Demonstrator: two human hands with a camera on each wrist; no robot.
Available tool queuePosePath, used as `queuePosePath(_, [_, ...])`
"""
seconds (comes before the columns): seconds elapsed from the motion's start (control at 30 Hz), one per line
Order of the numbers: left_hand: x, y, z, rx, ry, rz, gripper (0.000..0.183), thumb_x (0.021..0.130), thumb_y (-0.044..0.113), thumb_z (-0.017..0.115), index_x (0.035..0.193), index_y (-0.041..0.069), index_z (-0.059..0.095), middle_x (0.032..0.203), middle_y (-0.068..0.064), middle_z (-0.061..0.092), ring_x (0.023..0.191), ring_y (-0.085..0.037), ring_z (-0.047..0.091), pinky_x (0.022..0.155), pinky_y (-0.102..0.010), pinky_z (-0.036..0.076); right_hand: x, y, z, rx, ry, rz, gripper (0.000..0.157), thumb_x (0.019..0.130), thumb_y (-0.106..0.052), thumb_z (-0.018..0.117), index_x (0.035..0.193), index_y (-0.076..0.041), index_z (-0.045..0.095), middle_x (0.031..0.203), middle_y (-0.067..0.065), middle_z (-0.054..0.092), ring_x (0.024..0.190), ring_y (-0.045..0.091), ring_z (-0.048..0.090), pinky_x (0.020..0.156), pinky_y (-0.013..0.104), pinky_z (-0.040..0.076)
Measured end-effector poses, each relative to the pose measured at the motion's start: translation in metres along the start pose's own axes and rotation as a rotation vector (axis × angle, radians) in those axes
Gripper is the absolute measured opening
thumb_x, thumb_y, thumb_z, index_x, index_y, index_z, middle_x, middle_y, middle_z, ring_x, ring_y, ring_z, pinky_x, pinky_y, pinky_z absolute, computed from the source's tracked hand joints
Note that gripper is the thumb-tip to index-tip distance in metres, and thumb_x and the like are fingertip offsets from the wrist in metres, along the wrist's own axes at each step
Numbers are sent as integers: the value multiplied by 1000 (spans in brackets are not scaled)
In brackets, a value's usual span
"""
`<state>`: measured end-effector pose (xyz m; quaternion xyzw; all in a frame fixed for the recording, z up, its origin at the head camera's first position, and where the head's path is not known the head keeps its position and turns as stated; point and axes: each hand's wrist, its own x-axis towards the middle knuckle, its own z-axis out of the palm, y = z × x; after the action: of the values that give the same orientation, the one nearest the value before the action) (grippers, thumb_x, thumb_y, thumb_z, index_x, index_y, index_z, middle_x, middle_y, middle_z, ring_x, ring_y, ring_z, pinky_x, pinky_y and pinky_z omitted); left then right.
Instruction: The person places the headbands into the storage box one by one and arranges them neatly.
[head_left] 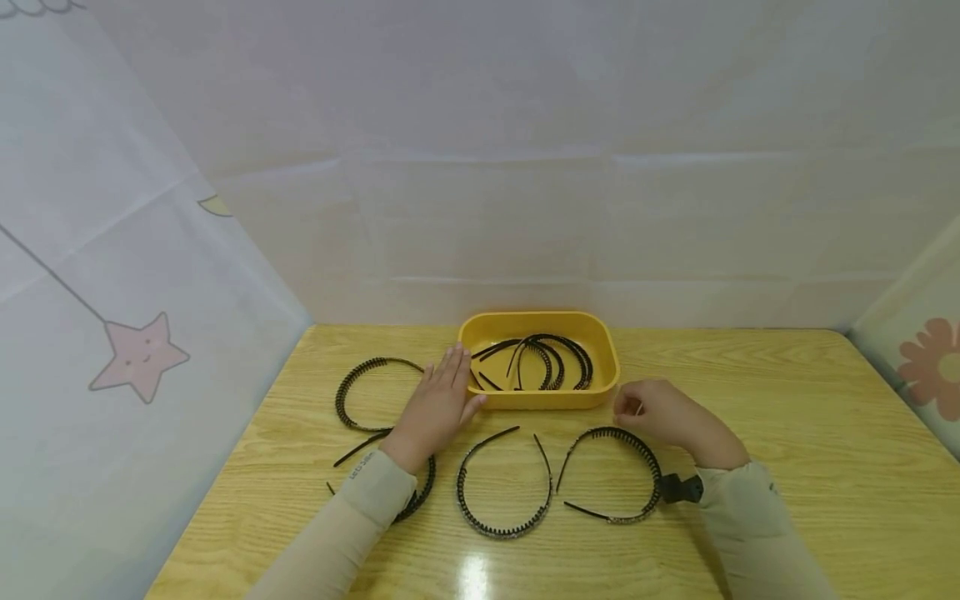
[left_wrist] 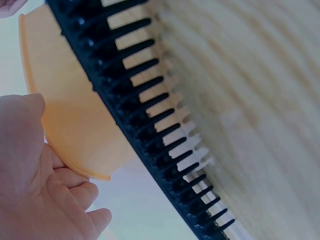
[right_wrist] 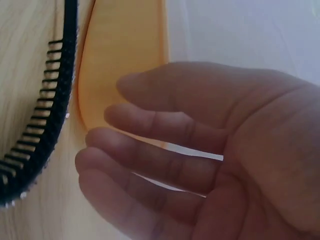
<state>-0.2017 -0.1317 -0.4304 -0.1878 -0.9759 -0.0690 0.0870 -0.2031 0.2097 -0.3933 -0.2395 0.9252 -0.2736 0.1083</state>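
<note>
A yellow plastic box (head_left: 540, 401) at the back middle of the table has several black headbands (head_left: 587, 365) in it. My left hand (head_left: 441, 402) touches the box's left end, its fingers extended along the side and its thumb near the front corner. Just off the front right corner, my right hand (head_left: 667, 417) hovers with loosely bent fingers and nothing between them. Below it lies a toothed black headband (head_left: 651, 458) with a glittery edge. Another glittery headband (head_left: 498, 532) lies in front of the box. In the left wrist view a toothed headband (left_wrist: 131, 125) crosses close to the camera.
Left of the box lies a black toothed headband (head_left: 342, 400). More headband curves (head_left: 429, 487) show partly hidden beneath the left forearm. The wooden table (head_left: 787, 400) meets pale printed cloth (head_left: 480, 217) at the back and sides. A dark wrist camera (head_left: 681, 488) sits on the right sleeve.
</note>
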Motion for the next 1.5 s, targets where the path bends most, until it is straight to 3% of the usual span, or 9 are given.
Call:
queuePosePath(0.3, [-1,0,-1,11,-6,-3,73,97,51,35,147,1,16,155,-15,12,142,-27,10,113,-50,17,-6,4,-1,3,-69,136,4,84,-12,67,83,-9,64,76,-1,59,65,13,50,58,28,43])
queuePosePath(0.63, [0,1,-1,2,-10,-6,72,97,49,36,148,2,15,155,-15,11,142,-26,9,113,-49,16,-11,8,1,15,-136,229,9,78,-11,72,74,-9,63,71,-1,57,63,14,49,55,28,42])
queuePosePath(0.77, [0,1,-2,9,-2,4,72,97,49,36,147,1,16,154,-16,12,142,-29,14,112,-50,19,-14,9,1,14,-161,220,11,76,-10,73,73,-8,63,70,-1,57,61,14,48,54,28,41])
queuePosePath(1.0, [0,2,-3,10,-13,2,73,97,49,35,147,0,16,154,-16,11,142,-28,11,112,-50,17,-15,9,-1,36,-177,211,7,78,-3,67,74,-7,62,69,1,56,59,15,47,52,28,40])
queuePosePath(1.23, [-1,1,-3,15,-2,7,73,97,49,36,147,0,16,154,-16,12,142,-29,13,112,-51,21,-14,13,-3,24,-149,200,6,79,-5,63,75,-9,60,70,1,54,59,15,47,52,28,39])
queuePosePath(1.5, [-1,2,-3,16,-5,2,73,97,48,37,147,0,15,154,-15,12,142,-29,14,112,-51,20,-14,16,-8,120,-128,184,6,85,-9,61,86,-6,57,71,5,56,58,17,51,52,30,43])
